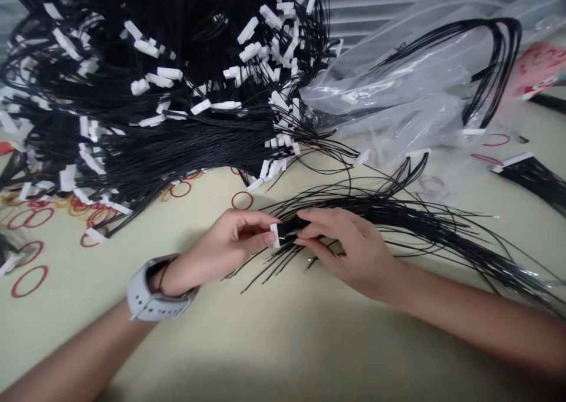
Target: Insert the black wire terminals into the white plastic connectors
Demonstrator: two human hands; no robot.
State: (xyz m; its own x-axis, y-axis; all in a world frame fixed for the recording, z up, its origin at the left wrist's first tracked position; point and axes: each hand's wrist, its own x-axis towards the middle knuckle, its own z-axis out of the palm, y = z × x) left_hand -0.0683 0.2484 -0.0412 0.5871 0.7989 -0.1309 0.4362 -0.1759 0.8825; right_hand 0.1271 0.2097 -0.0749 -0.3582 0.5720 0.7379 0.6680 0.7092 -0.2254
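Between thumb and fingers, my left hand (245, 237) pinches a small white connector (275, 236). Black wires run into the connector's right side. Just to the right, my right hand (349, 246) has its thumb and fingers closed at the black wires (289, 228); which strands lie in the pinch is hard to make out. A loose bundle of black wires (442, 231) spreads beneath and behind my right hand, running off to the right. Several metal-tipped wire ends (260, 275) poke out below the connector.
A large heap of black cables (190, 142) with white connectors fills the back left. Clear plastic bags (398, 89) lie at the back right. Red rubber bands (29, 281) are scattered on the left of the pale table (247, 343). Another wire bundle (537, 181) lies at the right edge.
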